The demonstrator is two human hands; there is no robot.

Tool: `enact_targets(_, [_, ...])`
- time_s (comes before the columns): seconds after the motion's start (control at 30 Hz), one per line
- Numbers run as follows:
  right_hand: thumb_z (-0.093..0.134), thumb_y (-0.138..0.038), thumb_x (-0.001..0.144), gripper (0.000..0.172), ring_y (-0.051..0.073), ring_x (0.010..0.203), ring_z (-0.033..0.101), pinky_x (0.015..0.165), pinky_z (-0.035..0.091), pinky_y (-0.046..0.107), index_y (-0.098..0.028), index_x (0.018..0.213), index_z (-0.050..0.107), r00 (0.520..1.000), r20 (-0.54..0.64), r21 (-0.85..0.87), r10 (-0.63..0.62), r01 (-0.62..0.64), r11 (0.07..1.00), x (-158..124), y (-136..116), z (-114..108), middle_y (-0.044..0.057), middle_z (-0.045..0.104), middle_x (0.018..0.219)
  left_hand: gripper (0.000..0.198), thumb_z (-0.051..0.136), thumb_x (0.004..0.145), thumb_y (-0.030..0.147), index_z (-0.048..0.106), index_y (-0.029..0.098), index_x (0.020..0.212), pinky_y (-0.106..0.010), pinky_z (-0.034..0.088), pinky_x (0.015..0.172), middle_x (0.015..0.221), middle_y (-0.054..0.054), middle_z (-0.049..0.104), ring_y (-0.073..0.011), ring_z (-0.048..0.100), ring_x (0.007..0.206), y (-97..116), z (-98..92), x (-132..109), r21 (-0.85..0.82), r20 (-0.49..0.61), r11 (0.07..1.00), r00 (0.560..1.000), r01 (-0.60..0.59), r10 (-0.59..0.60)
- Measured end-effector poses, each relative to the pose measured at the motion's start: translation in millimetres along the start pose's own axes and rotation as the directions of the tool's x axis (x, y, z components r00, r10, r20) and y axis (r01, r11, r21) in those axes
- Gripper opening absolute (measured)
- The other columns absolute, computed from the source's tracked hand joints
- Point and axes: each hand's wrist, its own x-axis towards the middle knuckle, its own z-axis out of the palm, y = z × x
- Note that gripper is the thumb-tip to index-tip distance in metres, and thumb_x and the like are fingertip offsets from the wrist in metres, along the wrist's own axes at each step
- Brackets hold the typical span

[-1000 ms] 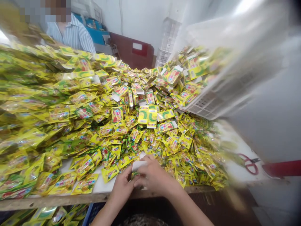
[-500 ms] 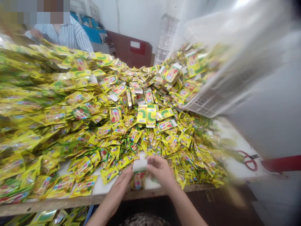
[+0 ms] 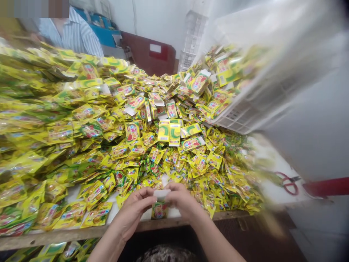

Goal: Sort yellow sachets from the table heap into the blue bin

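Between my hands, at the table's front edge, stands a small printed carton point(image 3: 159, 210) with a watermelon picture and its white end flap at the top. My left hand point(image 3: 140, 205) pinches the flap's left side with thumb and forefinger. On the other side, my right hand point(image 3: 180, 200) has its thumb and fingers closed on the carton's upper right. Whether anything is inside the carton cannot be seen. Just beyond my hands lie loose yellow sachets point(image 3: 156, 155). Two yellow-green cartons point(image 3: 169, 133) rest side by side on the pile.
A tilted white plastic crate point(image 3: 240, 120) spills cartons onto the heap from the right. Red-handled scissors point(image 3: 290, 183) lie at the table's right end. Across the heap is a person in a striped shirt point(image 3: 73, 34). More sachets point(image 3: 54, 251) sit below the table edge.
My left hand has gone from flat along the carton's side to pinching its top flap. The flap looks lower now. My right hand stays on the carton's upper right.
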Motion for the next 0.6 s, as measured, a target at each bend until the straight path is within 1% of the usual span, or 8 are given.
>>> enact_targets(0.07, [0.080,-0.027,0.061,0.022,0.006,0.044,0.040,0.040,0.027,0.018,-0.016,0.078,0.072,0.998,-0.032,-0.020,-0.049,0.049,0.999,7,-2,4,-0.003,0.059,0.060,0.019,0.074,0.076,0.026,0.072,0.018,0.093,-0.026,0.049,0.079,0.088,-0.003,0.072,-0.0163,0.064,0.084,0,-2.1,6,0.032,-0.035,0.998,0.998,-0.056,0.057])
enact_targets(0.13, [0.077,-0.035,0.068,0.027,0.007,0.050,0.047,0.044,0.034,0.019,-0.017,0.088,0.075,0.993,-0.028,-0.066,-0.115,0.113,0.991,11,-4,4,0.000,0.065,0.069,0.027,0.074,0.076,0.030,0.072,0.018,0.101,-0.030,0.050,0.083,0.096,-0.006,0.073,-0.0198,0.065,0.091,-4,-4.3,13,0.078,-0.081,0.991,0.990,-0.112,0.119])
enact_targets(0.2, [0.072,-0.043,0.074,0.031,0.008,0.051,0.049,0.047,0.038,0.020,-0.016,0.088,0.077,0.985,-0.029,-0.137,-0.169,0.164,0.977,13,-6,1,0.002,0.066,0.070,0.029,0.072,0.079,0.034,0.072,0.017,0.103,-0.034,0.051,0.087,0.102,-0.008,0.073,-0.0231,0.065,0.097,-9,-5.0,17,0.132,-0.104,0.979,0.980,-0.152,0.167])
enact_targets(0.23, [0.072,-0.046,0.074,0.032,0.008,0.049,0.049,0.047,0.038,0.021,-0.016,0.086,0.077,0.982,-0.035,-0.163,-0.185,0.177,0.971,12,-6,0,0.002,0.066,0.067,0.029,0.070,0.080,0.036,0.073,0.017,0.102,-0.035,0.051,0.088,0.104,-0.009,0.073,-0.0239,0.065,0.098,-12,-4.5,18,0.165,-0.113,0.972,0.975,-0.170,0.190])
enact_targets(0.33, [0.079,-0.045,0.067,0.032,0.009,0.049,0.051,0.048,0.041,0.022,-0.016,0.080,0.076,0.981,-0.034,-0.168,-0.190,0.182,0.969,11,-8,-4,0.001,0.066,0.065,0.028,0.068,0.081,0.037,0.072,0.019,0.102,-0.034,0.050,0.089,0.103,-0.008,0.073,-0.0229,0.065,0.098,-17,-1.6,19,0.250,-0.116,0.941,0.958,-0.229,0.264])
enact_targets(0.4, [0.082,-0.045,0.062,0.034,0.010,0.050,0.053,0.049,0.042,0.022,-0.016,0.078,0.075,0.984,-0.023,-0.147,-0.176,0.171,0.974,10,-9,-5,0.000,0.066,0.064,0.032,0.068,0.081,0.036,0.070,0.021,0.110,-0.033,0.050,0.090,0.104,-0.006,0.073,-0.0217,0.065,0.097,-17,-1.3,20,0.280,-0.087,0.924,0.952,-0.260,0.294])
enact_targets(0.47, [0.085,-0.044,0.057,0.035,0.010,0.049,0.053,0.048,0.043,0.022,-0.015,0.074,0.074,0.987,-0.030,-0.130,-0.160,0.154,0.979,9,-10,-5,0.000,0.065,0.061,0.034,0.068,0.081,0.035,0.069,0.022,0.112,-0.033,0.050,0.091,0.107,-0.006,0.073,-0.0221,0.065,0.099,-16,-3.9,21,0.321,-0.044,0.905,0.950,-0.279,0.309])
enact_targets(0.6, [0.088,-0.042,0.051,0.036,0.010,0.048,0.055,0.049,0.044,0.023,-0.014,0.070,0.073,0.989,-0.061,-0.110,-0.135,0.128,0.986,9,-11,-5,0.000,0.065,0.058,0.023,0.071,0.079,0.034,0.074,0.020,0.097,-0.031,0.050,0.088,0.099,-0.006,0.074,-0.0224,0.065,0.096,-11,-10.2,21,0.383,0.035,0.879,0.955,-0.285,0.294])
